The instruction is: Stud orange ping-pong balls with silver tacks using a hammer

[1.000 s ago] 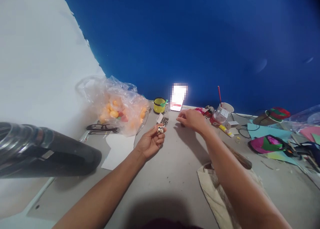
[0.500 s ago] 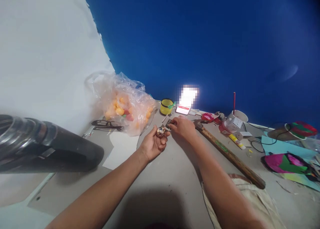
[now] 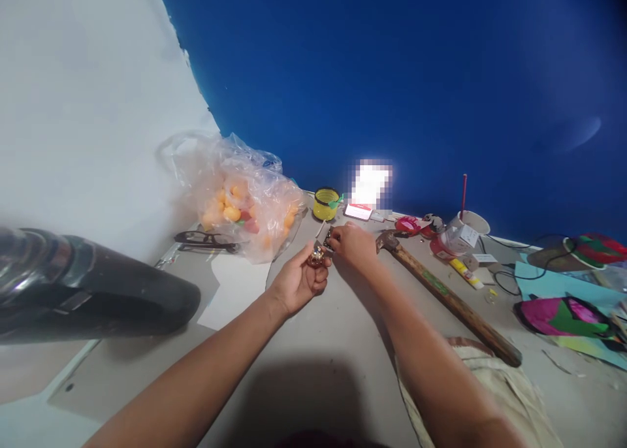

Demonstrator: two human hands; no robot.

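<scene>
The left hand (image 3: 300, 280) has its grip pinching a shiny round piece (image 3: 317, 257) between thumb and fingers, above the middle of the tabletop (image 3: 304, 330), toward the far edge. The right hand (image 3: 356, 244) bends its fingertips at a small dark piece (image 3: 328, 236) just beside it; whether that grip pinches it, I cannot tell. A yellow container (image 3: 325, 206) stands near the far edge; a hammer (image 3: 450, 298) slants toward the near right corner.
</scene>
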